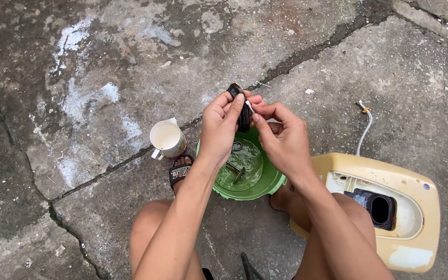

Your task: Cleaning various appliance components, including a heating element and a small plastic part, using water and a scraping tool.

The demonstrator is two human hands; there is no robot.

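Note:
My left hand (221, 127) and my right hand (281, 137) are raised together above a green basin (273, 181) that holds water and a few small metal parts. Both hands grip one small black part (240, 106), held upright between the fingers; a thin metal piece shows at its right side, under my right fingertips. Most of the black part is covered by my fingers.
A white plastic jug (167, 139) stands left of the basin on cracked concrete. A cream plastic housing (390, 207) with a dark opening lies at the right, with a white wire (365, 129) behind it. My knees and a sandalled foot (181, 171) flank the basin.

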